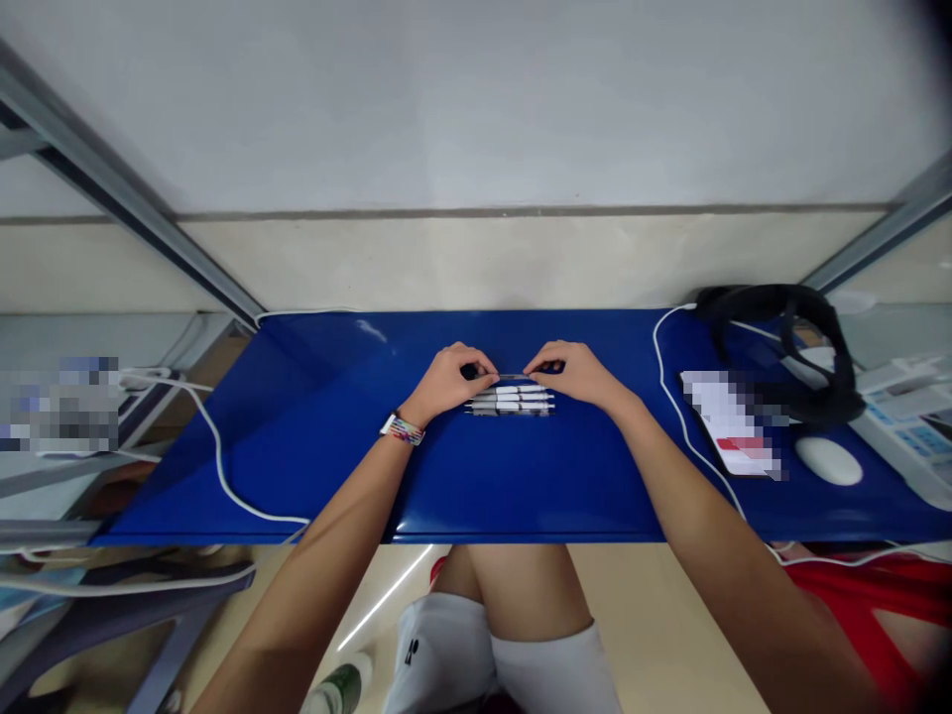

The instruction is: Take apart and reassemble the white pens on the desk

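Observation:
My left hand (459, 379) and my right hand (571, 372) face each other over the middle of the blue table (521, 476). Both have thumb and fingers pinched on opposite ends of a slim pen (512, 377), which lies level between them; its ends are hidden by the fingertips. Just on the near side of it, several white and grey pens (513, 398) lie side by side in a row, roughly parallel to the held one. A patterned band with a watch (403, 428) is on my left wrist.
To the right are a phone (729, 421) with a lit screen, a white mouse (829, 461), a black headband-like device (840, 347) and a white box (911, 426). White cables (219, 451) cross both sides of the table. Metal posts (200, 263) flank it before a wall.

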Available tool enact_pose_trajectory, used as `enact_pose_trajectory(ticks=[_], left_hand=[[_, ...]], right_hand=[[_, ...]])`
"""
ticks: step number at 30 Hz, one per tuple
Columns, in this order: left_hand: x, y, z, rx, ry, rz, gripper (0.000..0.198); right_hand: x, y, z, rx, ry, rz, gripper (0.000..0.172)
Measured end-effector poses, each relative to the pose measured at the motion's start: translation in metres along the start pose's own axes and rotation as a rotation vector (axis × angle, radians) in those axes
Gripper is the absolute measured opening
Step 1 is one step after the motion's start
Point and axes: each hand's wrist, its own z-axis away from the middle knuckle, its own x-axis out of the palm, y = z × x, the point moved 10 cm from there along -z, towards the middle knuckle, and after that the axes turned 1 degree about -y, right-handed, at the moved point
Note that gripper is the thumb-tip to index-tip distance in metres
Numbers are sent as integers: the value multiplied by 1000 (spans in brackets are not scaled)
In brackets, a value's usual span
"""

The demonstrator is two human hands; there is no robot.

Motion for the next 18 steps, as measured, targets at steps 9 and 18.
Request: enact_pose_trajectory(ticks=[9,18], left_hand=[[4,1,-2,65,-10,37,5],[5,0,-2,48,-14,55,8]], right_hand=[[-2,5,2,32,33,-89,10],[0,10,5,57,44,-95,11]])
